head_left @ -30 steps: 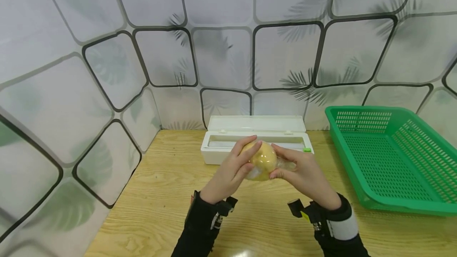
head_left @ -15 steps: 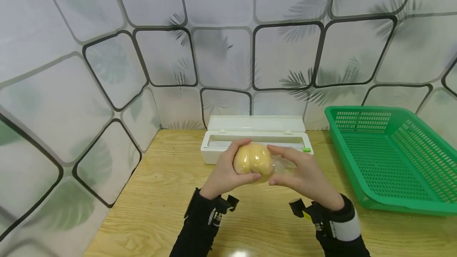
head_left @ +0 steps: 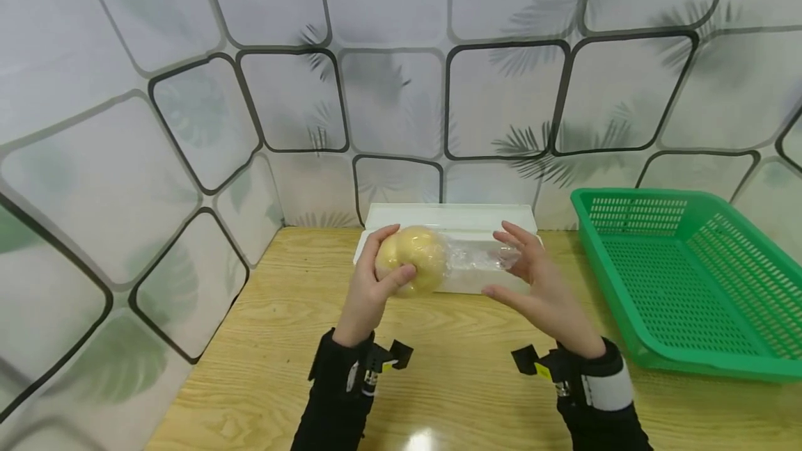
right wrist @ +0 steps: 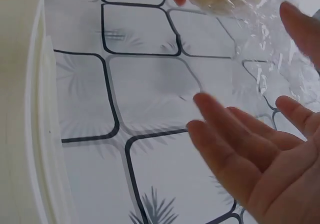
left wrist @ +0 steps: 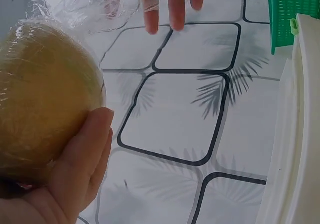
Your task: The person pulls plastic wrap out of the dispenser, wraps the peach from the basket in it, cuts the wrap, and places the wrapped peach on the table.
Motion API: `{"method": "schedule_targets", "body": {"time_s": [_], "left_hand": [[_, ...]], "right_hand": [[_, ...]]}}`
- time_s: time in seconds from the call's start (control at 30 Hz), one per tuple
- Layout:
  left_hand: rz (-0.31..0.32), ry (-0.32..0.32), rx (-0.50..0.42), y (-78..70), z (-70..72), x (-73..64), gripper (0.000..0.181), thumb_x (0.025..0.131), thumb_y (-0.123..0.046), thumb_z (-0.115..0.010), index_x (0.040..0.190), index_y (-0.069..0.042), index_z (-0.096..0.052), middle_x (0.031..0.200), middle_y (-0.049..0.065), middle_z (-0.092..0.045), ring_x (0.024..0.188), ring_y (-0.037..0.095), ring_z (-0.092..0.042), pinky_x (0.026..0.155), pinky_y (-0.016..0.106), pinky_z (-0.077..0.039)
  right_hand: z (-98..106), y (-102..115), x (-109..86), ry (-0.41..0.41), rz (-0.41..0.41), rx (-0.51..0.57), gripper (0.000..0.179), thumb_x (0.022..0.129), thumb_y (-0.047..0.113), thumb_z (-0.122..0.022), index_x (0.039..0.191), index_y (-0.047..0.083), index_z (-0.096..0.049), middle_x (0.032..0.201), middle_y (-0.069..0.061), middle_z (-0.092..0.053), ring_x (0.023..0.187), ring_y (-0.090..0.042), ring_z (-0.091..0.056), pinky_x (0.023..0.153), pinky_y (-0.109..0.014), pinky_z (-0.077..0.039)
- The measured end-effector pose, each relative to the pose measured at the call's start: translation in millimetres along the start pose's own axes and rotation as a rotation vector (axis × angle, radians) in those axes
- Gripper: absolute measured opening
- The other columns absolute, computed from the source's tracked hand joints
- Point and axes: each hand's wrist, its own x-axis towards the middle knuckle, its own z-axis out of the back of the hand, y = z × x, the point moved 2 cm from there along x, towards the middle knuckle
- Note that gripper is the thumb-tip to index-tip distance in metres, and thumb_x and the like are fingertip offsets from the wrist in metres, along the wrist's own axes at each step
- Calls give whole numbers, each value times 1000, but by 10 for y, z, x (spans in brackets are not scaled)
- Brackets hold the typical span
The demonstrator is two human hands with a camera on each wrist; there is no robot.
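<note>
Above the pale wood-grain counter, in the head view, the left hand grasps a glossy yellow, rounded lump wrapped in clear plastic, its thumb across the near face. About 0.5 s ago the right hand had its fingertips at the lump's right side; now it is released, fingers spread and apart from the lump, which has shifted left. A crinkled, transparent film tail now lies bared between them, so that end of the wrap seems not yet secured. The tail points right, making the whole's long axis run roughly level, left to right; the lump alone looks too round to show an axis.

From the left wrist, film trails off the lump's top, overlapping the right hand's fingertips.

From the right wrist, thumb and fingers stand parted around the film; I cannot tell whether they touch it.
</note>
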Motion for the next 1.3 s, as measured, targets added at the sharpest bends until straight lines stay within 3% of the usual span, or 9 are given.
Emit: {"method": "schedule_targets", "body": {"time_s": [0.17, 0.33, 0.5, 0.6, 0.67, 0.77, 0.93, 1.07, 1.3], "left_hand": [[40, -11, -34, 8, 0, 8, 71, 74, -40, -68, 121, -1, -31, 107, 14, -46, 88, 20, -48, 70, 28, -44], [70, 4, -16, 5, 54, 8, 60, 74, -30, -71, 116, -2, -39, 107, 14, -48, 88, 22, -50, 68, 31, -46], [109, 44, 20, -15, 89, 6, 52, 77, -20, -68, 117, -2, -41, 104, 17, -49, 87, 23, -52, 68, 34, -47], [118, 51, 31, -22, 104, -1, 52, 77, -19, -67, 118, -3, -40, 105, 17, -48, 87, 23, -52, 68, 34, -47], [115, 47, 34, -26, 113, -8, 52, 77, -18, -67, 119, -3, -39, 106, 18, -48, 88, 24, -52, 68, 35, -47], [105, 33, 51, -36, 124, -21, 54, 76, -17, -68, 119, -4, -38, 107, 18, -47, 88, 24, -52, 68, 35, -47], [89, 39, 82, -35, 124, -29, 56, 75, -15, -69, 120, -5, -37, 109, 18, -47, 90, 25, -51, 70, 36, -47], [79, 56, 82, -31, 117, -27, 58, 74, -13, -70, 120, -6, -36, 111, 17, -45, 92, 25, -50, 72, 36, -47], [66, 81, 77, -23, 97, -16, 61, 75, -18, -71, 124, -6, -37, 112, 17, -46, 92, 25, -51, 72, 37, -47]], "right_hand": [[-38, -10, 6, -88, 65, 113, 36, 79, -12, -58, 112, 1, -51, 94, -9, -59, 57, -8, -48, 50, -21, -42], [59, -6, -25, -230, 193, 146, 26, 72, -26, -52, 89, -9, -62, 82, 8, -62, 62, -3, -53, 54, -15, -43], [149, -11, -49, -319, 243, 137, 32, 69, -29, -51, 85, -6, -67, 84, 3, -66, 67, -4, -57, 56, -13, -43], [173, 12, -58, -311, 246, 181, 35, 70, -29, -51, 88, -4, -67, 86, -3, -66, 70, -7, -58, 59, -14, -45], [187, 35, -64, -267, 230, 256, 34, 73, -28, -50, 97, -8, -64, 93, -6, -65, 75, -10, -59, 64, -16, -46], [198, 67, -68, -164, 129, 318, 36, 81, -19, -47, 115, -9, -52, 105, -10, -59, 85, -12, -59, 69, -21, -48], [181, 67, -63, -45, -101, 189, 34, 92, 7, -45, 126, 1, -43, 96, -15, -59, 82, -13, -61, 68, -27, -50], [176, 56, -63, -109, -161, 153, 26, 89, 12, -54, 110, -3, -56, 82, -12, -62, 71, -16, -61, 63, -28, -50], [206, 140, -94, -272, -140, 105, 13, 81, 2, -62, 92, -5, -65, 75, -10, -64, 64, -15, -60, 57, -23, -48]]}}
